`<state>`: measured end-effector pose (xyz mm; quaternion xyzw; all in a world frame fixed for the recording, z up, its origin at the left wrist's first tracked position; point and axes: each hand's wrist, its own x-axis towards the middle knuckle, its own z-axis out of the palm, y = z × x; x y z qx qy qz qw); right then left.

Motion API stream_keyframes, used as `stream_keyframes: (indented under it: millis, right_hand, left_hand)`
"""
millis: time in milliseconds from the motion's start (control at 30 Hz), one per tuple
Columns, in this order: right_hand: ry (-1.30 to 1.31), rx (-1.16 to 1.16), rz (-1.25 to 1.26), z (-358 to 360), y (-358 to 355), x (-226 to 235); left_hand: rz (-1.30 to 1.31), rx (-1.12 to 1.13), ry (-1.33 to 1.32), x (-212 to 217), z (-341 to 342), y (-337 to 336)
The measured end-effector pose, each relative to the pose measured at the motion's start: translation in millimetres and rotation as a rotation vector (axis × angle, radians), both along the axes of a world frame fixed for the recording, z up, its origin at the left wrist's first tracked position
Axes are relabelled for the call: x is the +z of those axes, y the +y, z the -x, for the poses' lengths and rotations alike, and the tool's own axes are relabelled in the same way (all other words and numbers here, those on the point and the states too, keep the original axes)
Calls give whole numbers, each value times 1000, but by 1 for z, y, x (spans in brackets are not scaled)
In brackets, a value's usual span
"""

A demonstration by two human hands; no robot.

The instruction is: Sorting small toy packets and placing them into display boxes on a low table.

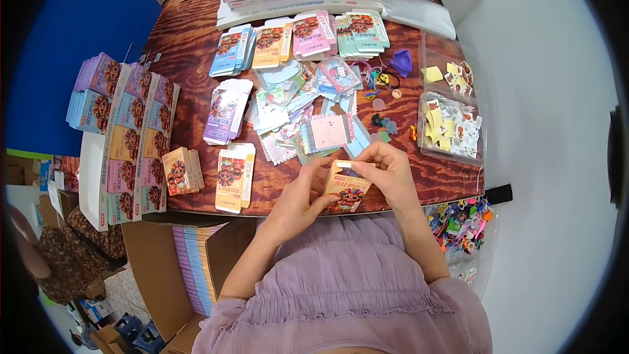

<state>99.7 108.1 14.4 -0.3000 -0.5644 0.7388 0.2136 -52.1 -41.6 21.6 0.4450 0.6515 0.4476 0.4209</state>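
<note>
At the table's near edge I hold a small orange-yellow cardboard box (348, 190) with a cartoon figure printed on its front. My left hand (296, 200) grips its left side, the thumb lying across the front. My right hand (388, 172) pinches at the box's upper end, where a whitish flap shows; what else lies between those fingers is hidden. Just beyond the box spreads a loose pile of cards and small printed packets (288, 108). Left of my hands lie flat orange cartons (234, 180) and a few filled orange boxes (181, 174).
Stacks of flat cartons in blue (230, 52), pink (313, 34) and green (363, 31) line the far side. Trays of boxes (128, 141) stand at left. A clear bin of stickers (452, 124) sits right, near small trinkets (382, 121). Below is an open cardboard box (149, 269).
</note>
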Motion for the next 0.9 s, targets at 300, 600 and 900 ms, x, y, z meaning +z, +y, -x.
stream_keyframes:
  millis: [300, 600, 900]
  right_hand:
    - [-60, 237, -384, -7, 6, 9]
    - [-82, 244, -501, -10, -2, 1]
    - [-45, 280, -9, 54, -31, 1]
  left_hand:
    - [28, 23, -53, -3, -3, -5]
    - [-92, -18, 99, -8, 6, -8]
    - [107, 522, -20, 38, 40, -63]
